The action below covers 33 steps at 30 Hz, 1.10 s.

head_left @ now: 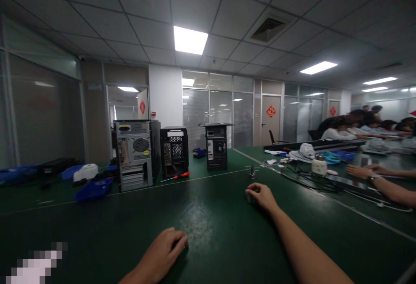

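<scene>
My right hand (262, 195) is closed in a pinch low over the green table (217, 206), its thumb and fingers around a small greyish piece (248, 196) whose kind I cannot make out. Just beyond it a small dark metal part (252, 172) with a pointed top stands upright on the table. My left hand (164, 249) rests on the tabletop nearer to me with its fingers curled in. Whether anything is inside that hand is hidden.
Three computer cases (134, 156) stand at the back left, with a red-handled screwdriver (177, 175) before the middle one. A blue tray (93, 189) lies left. Cables (302, 178) and a white round device (319, 166) are right, near another person's hand (359, 171).
</scene>
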Each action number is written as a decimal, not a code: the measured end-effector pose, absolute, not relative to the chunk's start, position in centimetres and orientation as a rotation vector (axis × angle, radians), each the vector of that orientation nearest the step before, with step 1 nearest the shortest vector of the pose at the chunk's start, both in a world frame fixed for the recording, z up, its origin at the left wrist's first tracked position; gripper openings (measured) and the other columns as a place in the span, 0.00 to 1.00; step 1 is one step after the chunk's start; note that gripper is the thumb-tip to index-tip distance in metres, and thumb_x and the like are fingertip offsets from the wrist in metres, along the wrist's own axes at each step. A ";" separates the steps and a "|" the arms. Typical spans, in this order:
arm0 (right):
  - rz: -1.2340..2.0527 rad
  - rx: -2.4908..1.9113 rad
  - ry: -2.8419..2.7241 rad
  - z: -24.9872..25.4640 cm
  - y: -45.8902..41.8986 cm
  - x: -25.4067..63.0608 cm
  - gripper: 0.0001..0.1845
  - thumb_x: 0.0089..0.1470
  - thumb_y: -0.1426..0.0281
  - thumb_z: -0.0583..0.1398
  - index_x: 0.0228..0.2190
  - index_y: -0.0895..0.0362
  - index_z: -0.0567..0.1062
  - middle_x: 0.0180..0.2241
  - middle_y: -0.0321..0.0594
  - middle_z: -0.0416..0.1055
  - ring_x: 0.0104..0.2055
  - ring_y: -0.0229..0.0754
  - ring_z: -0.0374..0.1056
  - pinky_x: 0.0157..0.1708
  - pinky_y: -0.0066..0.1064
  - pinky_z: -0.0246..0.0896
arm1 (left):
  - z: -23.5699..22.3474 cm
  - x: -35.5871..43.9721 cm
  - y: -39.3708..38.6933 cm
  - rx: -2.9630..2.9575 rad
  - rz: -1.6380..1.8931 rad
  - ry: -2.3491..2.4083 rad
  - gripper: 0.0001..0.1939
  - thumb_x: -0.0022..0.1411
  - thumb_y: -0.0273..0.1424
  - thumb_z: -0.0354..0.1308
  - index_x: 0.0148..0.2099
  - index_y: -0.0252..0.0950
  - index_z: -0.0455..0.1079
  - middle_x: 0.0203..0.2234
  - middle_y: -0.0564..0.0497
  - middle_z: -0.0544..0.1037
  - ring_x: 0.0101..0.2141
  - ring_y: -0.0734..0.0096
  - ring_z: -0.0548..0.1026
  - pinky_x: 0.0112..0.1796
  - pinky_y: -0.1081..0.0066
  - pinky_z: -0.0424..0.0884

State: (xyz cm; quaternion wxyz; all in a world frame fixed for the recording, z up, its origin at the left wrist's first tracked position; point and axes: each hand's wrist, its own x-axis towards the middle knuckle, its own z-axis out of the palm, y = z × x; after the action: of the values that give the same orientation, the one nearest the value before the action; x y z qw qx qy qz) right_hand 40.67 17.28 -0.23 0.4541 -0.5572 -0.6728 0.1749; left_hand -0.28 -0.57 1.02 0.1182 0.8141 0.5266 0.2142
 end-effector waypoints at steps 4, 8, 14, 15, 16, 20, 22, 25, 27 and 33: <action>0.438 -1.360 -1.654 0.0 17.1 40.5 0.15 0.47 0.57 0.65 0.34 0.54 0.80 0.35 0.40 0.79 0.36 0.44 0.74 0.37 0.33 0.66 | 1.1 -0.1 -0.7 2.386 0.617 1.535 0.25 0.73 0.44 0.39 0.36 0.38 0.73 0.32 0.48 0.75 0.37 0.64 0.72 0.39 0.69 0.61; 0.472 -1.359 -1.635 0.0 17.1 40.5 0.15 0.46 0.57 0.66 0.33 0.54 0.79 0.34 0.40 0.79 0.36 0.44 0.73 0.37 0.34 0.66 | 1.1 -0.1 -0.7 2.385 0.624 1.558 0.24 0.72 0.44 0.41 0.36 0.38 0.73 0.32 0.48 0.75 0.36 0.64 0.72 0.39 0.70 0.61; 0.606 -1.354 -1.606 -0.8 17.4 40.4 0.15 0.48 0.57 0.63 0.30 0.56 0.76 0.32 0.41 0.79 0.33 0.42 0.73 0.31 0.31 0.66 | 1.0 -0.2 -0.7 2.394 0.623 1.553 0.25 0.73 0.44 0.40 0.35 0.38 0.73 0.32 0.49 0.75 0.36 0.65 0.72 0.38 0.71 0.61; 0.627 -1.351 -1.603 -0.9 17.5 40.3 0.14 0.49 0.57 0.63 0.30 0.56 0.75 0.32 0.41 0.78 0.33 0.41 0.73 0.31 0.30 0.66 | 1.0 -0.2 -0.7 2.394 0.625 1.551 0.25 0.73 0.44 0.40 0.36 0.38 0.73 0.32 0.49 0.75 0.36 0.65 0.72 0.38 0.71 0.61; 0.644 -1.349 -1.603 -1.0 17.5 40.2 0.14 0.50 0.58 0.62 0.30 0.56 0.74 0.33 0.41 0.78 0.33 0.41 0.73 0.30 0.30 0.66 | 0.9 -0.3 -0.7 2.393 0.629 1.550 0.25 0.73 0.44 0.40 0.36 0.38 0.73 0.32 0.49 0.75 0.36 0.65 0.72 0.38 0.71 0.61; 0.662 -1.349 -1.639 -0.6 17.5 40.0 0.09 0.52 0.63 0.59 0.30 0.56 0.72 0.36 0.42 0.78 0.37 0.41 0.73 0.32 0.30 0.66 | 0.8 -0.3 -0.6 2.395 0.627 1.539 0.25 0.73 0.45 0.40 0.35 0.37 0.72 0.32 0.49 0.75 0.35 0.65 0.72 0.38 0.70 0.61; 0.648 -1.352 -1.684 -0.3 17.2 39.9 0.09 0.52 0.64 0.59 0.31 0.56 0.74 0.36 0.41 0.78 0.37 0.42 0.73 0.34 0.31 0.66 | 0.7 -0.3 -0.5 2.402 0.626 1.531 0.25 0.73 0.45 0.40 0.34 0.37 0.72 0.31 0.49 0.75 0.36 0.65 0.72 0.38 0.70 0.61; 0.615 -1.349 -1.774 0.3 16.5 39.8 0.12 0.50 0.63 0.62 0.36 0.56 0.77 0.37 0.41 0.78 0.40 0.43 0.73 0.41 0.34 0.66 | 0.7 -0.3 -0.4 2.400 0.635 1.526 0.25 0.73 0.45 0.40 0.35 0.38 0.72 0.32 0.49 0.75 0.37 0.64 0.72 0.39 0.69 0.62; 0.585 -1.347 -1.834 0.5 16.0 39.8 0.17 0.47 0.63 0.65 0.40 0.56 0.77 0.40 0.41 0.78 0.43 0.44 0.72 0.45 0.35 0.65 | 0.7 -0.3 -0.3 2.394 0.636 1.524 0.26 0.72 0.46 0.39 0.36 0.38 0.73 0.32 0.49 0.75 0.37 0.64 0.71 0.39 0.69 0.62; 0.486 -1.329 -1.972 1.1 15.0 38.2 0.21 0.51 0.66 0.63 0.48 0.55 0.76 0.43 0.42 0.76 0.45 0.45 0.70 0.49 0.38 0.63 | 0.9 -0.2 -0.5 2.386 0.635 1.538 0.26 0.72 0.46 0.39 0.35 0.38 0.73 0.32 0.49 0.75 0.36 0.64 0.72 0.39 0.69 0.62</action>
State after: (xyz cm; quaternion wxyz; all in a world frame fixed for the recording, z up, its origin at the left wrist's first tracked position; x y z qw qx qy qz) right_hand 38.15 15.01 1.14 0.3497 -0.5130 -0.7612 0.1874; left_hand -0.24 -0.53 0.90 0.1158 0.8147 0.5251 0.2169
